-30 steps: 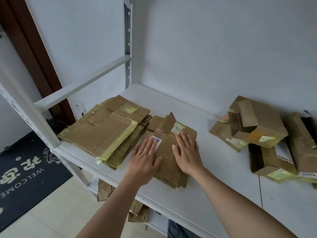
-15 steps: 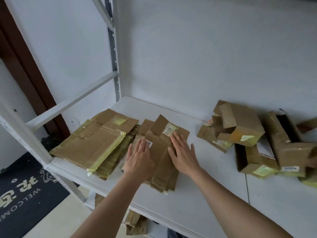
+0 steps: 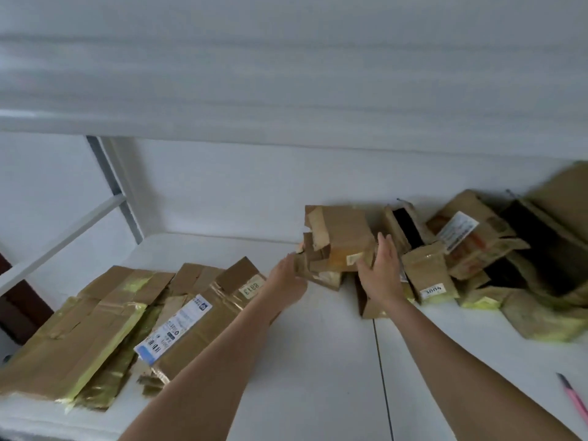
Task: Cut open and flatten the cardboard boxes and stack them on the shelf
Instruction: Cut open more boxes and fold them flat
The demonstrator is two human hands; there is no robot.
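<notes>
- Both of the person's arms reach across the white shelf (image 3: 318,361) toward a small cardboard box (image 3: 342,240) with torn flaps
- The left hand (image 3: 286,278) is at the box's lower left corner; its fingers are hidden behind the cardboard
- The right hand (image 3: 380,272) lies against the box's right side, fingers straight and pointing up
- Two piles of flattened boxes (image 3: 105,319) lie side by side at the shelf's left end, taped and labelled
- More unflattened boxes (image 3: 477,249) crowd the right, against the wall
- A pink knife (image 3: 574,397) lies at the right edge
</notes>
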